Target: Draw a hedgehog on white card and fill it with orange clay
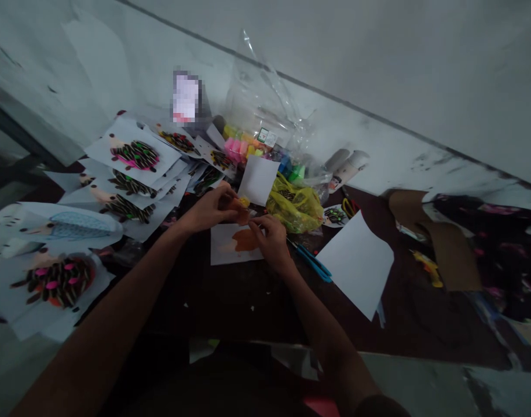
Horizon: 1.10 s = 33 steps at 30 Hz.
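Note:
Over the middle of the dark table, my left hand (213, 207) is closed on a thin, soft-looking orange-brown piece (242, 216), perhaps modelling clay. My right hand (273, 242) has its fingers pinched together at the lower right of that piece; what is in them is hidden. Below both hands lies a small white paper (222, 248) bearing a brown-orange shape (244, 240). A small yellow lump (244, 201) shows just behind the left fingertips. Close behind the right hand sits a yellow plastic bag (295, 205) with dark seed-like bits in it.
Hedgehog pictures with dark seed-like spines (137, 155) pile up on the left. At the back stands a clear bag of coloured clay (243, 145). Blue-handled scissors (314, 263) and a white sheet (356, 263) lie right, with a yellow tool (428, 267) farther off.

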Each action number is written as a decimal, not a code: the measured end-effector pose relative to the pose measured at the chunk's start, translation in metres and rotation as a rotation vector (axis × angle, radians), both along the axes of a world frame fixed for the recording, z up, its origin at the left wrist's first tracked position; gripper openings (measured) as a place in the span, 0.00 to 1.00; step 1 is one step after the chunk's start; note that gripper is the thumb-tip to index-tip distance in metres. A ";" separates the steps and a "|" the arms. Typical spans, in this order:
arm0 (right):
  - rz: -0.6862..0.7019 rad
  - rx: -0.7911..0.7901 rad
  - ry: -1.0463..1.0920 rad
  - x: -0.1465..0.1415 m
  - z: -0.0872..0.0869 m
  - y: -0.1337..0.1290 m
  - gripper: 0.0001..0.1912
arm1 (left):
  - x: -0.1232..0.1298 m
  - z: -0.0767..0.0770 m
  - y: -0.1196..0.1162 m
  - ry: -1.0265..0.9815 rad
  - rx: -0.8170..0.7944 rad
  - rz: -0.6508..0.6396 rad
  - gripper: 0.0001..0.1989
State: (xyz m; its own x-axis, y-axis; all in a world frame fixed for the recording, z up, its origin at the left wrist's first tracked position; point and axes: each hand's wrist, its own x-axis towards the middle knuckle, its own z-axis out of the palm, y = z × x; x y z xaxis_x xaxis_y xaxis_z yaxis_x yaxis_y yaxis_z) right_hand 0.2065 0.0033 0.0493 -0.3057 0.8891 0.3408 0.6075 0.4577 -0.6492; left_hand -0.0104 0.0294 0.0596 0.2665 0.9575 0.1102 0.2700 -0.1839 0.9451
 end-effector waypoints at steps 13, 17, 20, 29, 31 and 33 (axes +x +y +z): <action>0.041 -0.390 0.583 0.006 -0.001 0.007 0.15 | 0.021 0.001 -0.016 -0.410 -0.356 -0.062 0.24; -0.016 -0.291 0.548 0.003 -0.001 0.003 0.14 | 0.023 -0.002 -0.016 -0.504 -0.390 -0.073 0.22; -0.079 -0.126 0.485 0.001 0.000 -0.001 0.10 | 0.025 -0.002 -0.017 -0.493 -0.391 -0.022 0.21; 0.063 -0.080 0.336 0.004 0.000 -0.003 0.10 | 0.025 -0.007 -0.017 -0.479 -0.337 0.035 0.23; 0.091 -0.140 0.356 0.004 0.000 -0.003 0.09 | 0.025 -0.008 -0.016 -0.470 -0.337 0.042 0.22; 0.089 -0.167 0.364 0.004 0.000 -0.003 0.08 | 0.025 -0.008 -0.016 -0.461 -0.339 0.040 0.22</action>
